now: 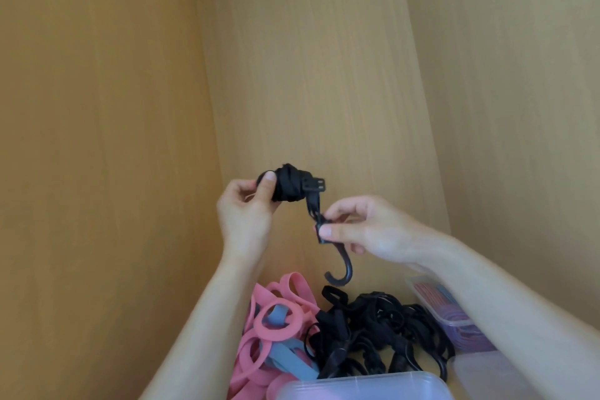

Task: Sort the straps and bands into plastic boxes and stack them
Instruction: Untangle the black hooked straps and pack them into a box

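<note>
I hold a black strap (290, 187) rolled into a bundle, raised in front of the wooden wall. My left hand (248, 211) pinches the bundle's left end with thumb on top. My right hand (363, 229) grips the strap's loose end at its plastic fitting, from which a black hook (342, 273) hangs down. Below lie a pile of black straps with hooks (380, 331) and, left of it, a heap of pink and blue bands (276, 325). A clear plastic box (451, 312) at the right holds red, blue and purple bands.
A translucent box or lid (363, 386) sits at the bottom edge in front of the piles. Another translucent plastic piece (487, 373) lies at the lower right. Wooden walls (308, 58) close in the space at the left, back and right.
</note>
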Available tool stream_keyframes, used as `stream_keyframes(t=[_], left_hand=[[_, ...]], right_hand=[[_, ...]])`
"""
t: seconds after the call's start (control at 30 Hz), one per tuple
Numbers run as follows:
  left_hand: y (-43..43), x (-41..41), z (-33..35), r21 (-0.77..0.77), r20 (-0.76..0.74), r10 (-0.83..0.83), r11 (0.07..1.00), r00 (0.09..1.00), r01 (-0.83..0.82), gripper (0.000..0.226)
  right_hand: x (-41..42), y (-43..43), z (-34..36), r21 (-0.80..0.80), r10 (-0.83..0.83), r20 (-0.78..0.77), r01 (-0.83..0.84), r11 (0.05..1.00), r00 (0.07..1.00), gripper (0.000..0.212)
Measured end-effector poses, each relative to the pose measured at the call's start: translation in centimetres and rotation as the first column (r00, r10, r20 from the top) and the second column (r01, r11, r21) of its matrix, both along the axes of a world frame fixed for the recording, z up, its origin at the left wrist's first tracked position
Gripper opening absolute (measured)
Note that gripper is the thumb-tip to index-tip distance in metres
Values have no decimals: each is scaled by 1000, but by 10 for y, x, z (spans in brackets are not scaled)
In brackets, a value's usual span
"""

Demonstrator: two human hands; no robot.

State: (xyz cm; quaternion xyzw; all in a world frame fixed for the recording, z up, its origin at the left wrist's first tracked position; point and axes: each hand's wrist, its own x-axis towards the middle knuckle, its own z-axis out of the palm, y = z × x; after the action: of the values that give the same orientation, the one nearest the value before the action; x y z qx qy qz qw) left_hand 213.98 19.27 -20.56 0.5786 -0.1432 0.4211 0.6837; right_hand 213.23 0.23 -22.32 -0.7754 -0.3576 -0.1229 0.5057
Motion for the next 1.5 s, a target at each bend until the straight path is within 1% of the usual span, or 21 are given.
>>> stream_keyframes(t=[0.07, 0.13, 0.23, 0.27, 0.37, 0.4, 0.43, 0.5, 0.57, 0.67, 0.73, 0.83, 0.87, 0.93, 1.0, 1.07, 1.13, 1.23, 1.27, 1.33, 1.5], left_hand=[[5, 1, 3, -142, -26, -141, 980, 990, 136, 24], [5, 0, 6, -172, -60, -280, 948, 958, 267, 23], [-3, -1, 4, -89, -131, -425, 905, 895, 417, 18], [-6, -2, 3, -63, -160, -464, 886, 872, 460, 23], [-11, -6, -1, 8, -263, -543, 826, 798, 564, 58], [-12, -7, -2, 43, -299, -551, 808, 779, 587, 62], [-12, -7, -3, 87, -333, -547, 794, 768, 602, 61], [-12, -7, -3, 186, -389, -495, 783, 777, 593, 50], [-12, -6, -3, 246, -432, -447, 778, 784, 579, 47], [-10, -7, -5, 256, -473, -411, 782, 779, 568, 47], [-9, -6, -6, 249, -486, -400, 789, 777, 562, 50], [-7, -3, -7, 233, -487, -407, 792, 773, 564, 51], [-6, -2, -6, 232, -485, -413, 789, 771, 569, 47], [-3, -1, -7, 258, -476, -427, 768, 769, 586, 29], [-3, -3, -8, 272, -459, -448, 751, 767, 602, 26], [-7, -4, -8, 265, -440, -447, 764, 779, 588, 26], [-10, -4, -7, 264, -412, -412, 800, 813, 539, 23], [-11, -6, -7, 278, -373, -354, 839, 857, 468, 20], [-11, -6, -7, 285, -369, -340, 844, 865, 454, 20], [-9, -8, -6, 313, -367, -313, 845, 876, 433, 20], [-9, -11, -3, 416, -358, -227, 829, 906, 372, 21]], right_hand=[[1, 14, -10, -35, -1, 0, 1, 999, 1000, 8], [4, 27, -22, -30, -19, 13, 20, 999, 1000, 8], [9, 33, -30, -1, -22, 12, 22, 1000, 1000, 8], [11, 31, -30, 19, -25, 8, 24, 1000, 1000, 8], [14, 17, -24, 31, -54, 33, 53, 998, 998, 9], [14, 12, -22, 16, -59, 55, 58, 998, 997, 11], [14, 7, -20, 8, -55, 76, 54, 998, 996, 14], [14, -1, -17, 15, -48, 113, 47, 999, 992, 17], [16, -8, -15, -10, -127, 193, 131, 991, 973, 21], [19, -12, -12, -51, -297, 322, 329, 943, 899, 27], [19, -11, -10, -39, -342, 353, 379, 925, 871, 40], [13, -7, -7, 22, -298, 317, 308, 951, 900, 51], [11, -6, -6, 50, -271, 285, 268, 962, 919, 53], [5, -7, -4, 96, -201, 213, 184, 978, 956, 58], [1, -6, -2, 155, -114, 137, 92, 984, 984, 63], [0, -3, 0, 230, -51, 90, 29, 973, 995, 68], [1, 0, 2, 263, -16, 49, 3, 965, 999, 69], [5, 1, 0, 266, 75, -37, -62, 962, 997, 61], [6, 1, -2, 269, 107, -61, -87, 959, 992, 62], [8, -2, -3, 258, 141, -84, -115, 959, 986, 71], [11, -10, -2, 147, 86, -85, -73, 986, 993, 83]])
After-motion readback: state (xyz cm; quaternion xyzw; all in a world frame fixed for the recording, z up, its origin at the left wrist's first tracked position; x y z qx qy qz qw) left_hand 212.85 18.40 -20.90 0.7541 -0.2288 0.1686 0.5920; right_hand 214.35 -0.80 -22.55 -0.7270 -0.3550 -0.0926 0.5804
